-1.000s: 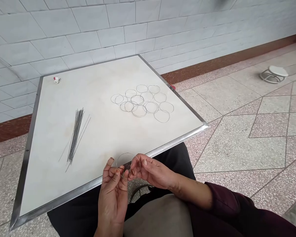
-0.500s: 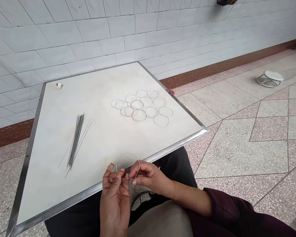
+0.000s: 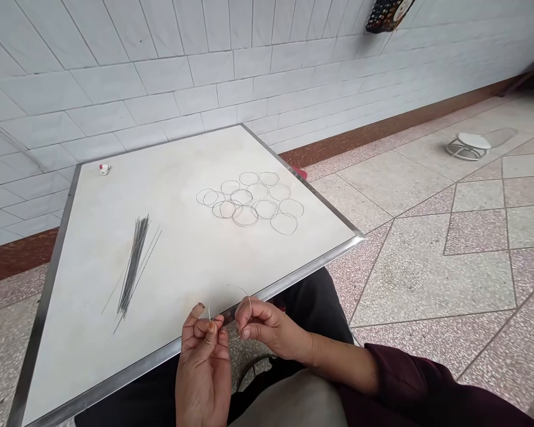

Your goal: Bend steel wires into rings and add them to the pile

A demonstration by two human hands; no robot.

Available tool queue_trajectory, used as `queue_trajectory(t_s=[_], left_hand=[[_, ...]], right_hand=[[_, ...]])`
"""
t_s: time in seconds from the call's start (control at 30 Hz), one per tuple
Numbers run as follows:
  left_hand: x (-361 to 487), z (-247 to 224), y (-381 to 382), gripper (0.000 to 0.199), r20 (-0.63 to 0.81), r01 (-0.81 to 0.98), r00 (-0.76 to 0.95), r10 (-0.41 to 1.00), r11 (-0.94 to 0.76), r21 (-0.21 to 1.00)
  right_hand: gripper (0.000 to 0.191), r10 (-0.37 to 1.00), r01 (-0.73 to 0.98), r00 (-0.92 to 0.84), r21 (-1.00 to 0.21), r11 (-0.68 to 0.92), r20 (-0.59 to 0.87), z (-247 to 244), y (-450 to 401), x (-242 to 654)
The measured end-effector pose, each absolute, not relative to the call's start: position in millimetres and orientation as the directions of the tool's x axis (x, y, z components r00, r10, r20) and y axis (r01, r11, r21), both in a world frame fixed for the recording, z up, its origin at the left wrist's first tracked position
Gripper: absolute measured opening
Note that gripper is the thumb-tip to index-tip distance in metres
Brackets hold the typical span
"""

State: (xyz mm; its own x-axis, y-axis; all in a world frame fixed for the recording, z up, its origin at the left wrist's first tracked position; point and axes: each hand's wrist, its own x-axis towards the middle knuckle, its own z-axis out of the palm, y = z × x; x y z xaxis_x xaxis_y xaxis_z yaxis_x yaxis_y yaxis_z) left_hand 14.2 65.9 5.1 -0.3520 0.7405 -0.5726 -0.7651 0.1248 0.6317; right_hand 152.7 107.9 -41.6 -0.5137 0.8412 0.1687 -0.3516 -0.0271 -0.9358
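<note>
My left hand (image 3: 203, 365) is at the table's near edge, thumb and fingertips pinched on one side of a thin wire ring (image 3: 248, 295). My right hand (image 3: 273, 331) grips the opposite side of that ring between thumb and fingers. The ring stands roughly upright between both hands, and its lower part is partly hidden by the fingers. Beyond them, several wire rings (image 3: 244, 206) lie overlapping on the white table (image 3: 191, 261). To the left rests a bundle of straight wires (image 3: 132, 270), with a few strands splayed apart from it.
A small white and red item (image 3: 105, 169) sits at the far left corner. Metal trim (image 3: 311, 273) edges the table, which stands against a tiled wall (image 3: 204, 74). Out on the floor to the right is a low white stool (image 3: 469, 145).
My view has shifted slightly, so the table sits lower. My right hand keeps hold of the ring, its fingertips now a little farther from my left fingertips.
</note>
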Motion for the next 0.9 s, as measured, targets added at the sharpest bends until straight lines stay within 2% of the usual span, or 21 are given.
queue_trajectory(t_s=[0.17, 0.47, 0.6, 0.8, 0.9], left_hand=[[18, 2, 63, 0.049, -0.542, -0.755, -0.341, 0.768, 0.12, 0.644], [23, 5, 52, 0.054, -0.5, -0.749, -0.318, 0.806, 0.11, 0.653], [25, 9, 48, 0.053, -0.491, -0.743, -0.31, 0.814, 0.114, 0.659], [24, 14, 48, 0.047, -0.501, -0.741, -0.353, 0.79, 0.091, 0.665], [23, 16, 48, 0.046, -0.534, -0.759, -0.365, 0.763, 0.088, 0.645]], right_hand=[[0.032, 0.83, -0.444, -0.547, -0.878, -0.176, 0.11, -44, 101, 156], [0.028, 0.837, -0.604, -0.543, -0.727, -0.326, 0.076, -49, 85, 156], [0.024, 0.829, -0.62, -0.544, -0.728, -0.293, 0.131, -45, 82, 157], [0.022, 0.844, -0.524, -0.511, -0.838, -0.153, 0.166, -33, 80, 160], [0.022, 0.85, -0.535, -0.501, -0.83, -0.16, 0.159, -30, 77, 160]])
